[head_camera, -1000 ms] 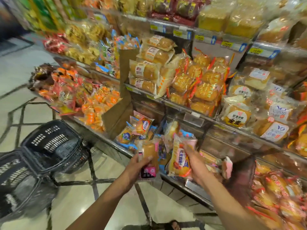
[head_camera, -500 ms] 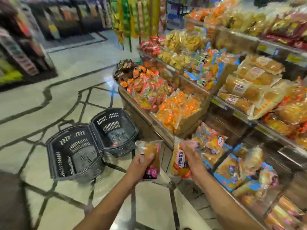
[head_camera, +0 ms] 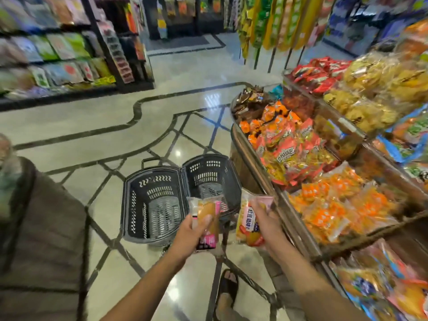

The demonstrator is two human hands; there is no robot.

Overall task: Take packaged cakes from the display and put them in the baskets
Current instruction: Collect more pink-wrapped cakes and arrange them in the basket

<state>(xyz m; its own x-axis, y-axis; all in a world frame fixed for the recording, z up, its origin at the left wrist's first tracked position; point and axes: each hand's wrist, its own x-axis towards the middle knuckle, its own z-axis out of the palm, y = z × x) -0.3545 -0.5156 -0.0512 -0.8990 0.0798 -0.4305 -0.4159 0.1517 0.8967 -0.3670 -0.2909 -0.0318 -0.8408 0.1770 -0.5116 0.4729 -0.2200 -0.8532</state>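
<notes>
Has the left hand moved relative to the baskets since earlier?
Yes: the left hand, gripping a packaged cake, moved from the display leftward to the rim of the right basket.

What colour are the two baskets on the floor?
Both baskets are dark grey, seen best in the head view.

Was a food shop. Had two black shopping baskets (head_camera: 157, 181) set side by side on a polished patterned floor (head_camera: 92, 121). Right of the baskets, kept a tiered display (head_camera: 245, 165) heaped with wrapped snacks (head_camera: 287, 144) in orange, red and yellow packets. Far beyond the baskets to the left, carried rows of bagged goods on dark shelving (head_camera: 58, 56). Beyond them to the right, hung long strips of packets (head_camera: 275, 22) from tall racks.
</notes>
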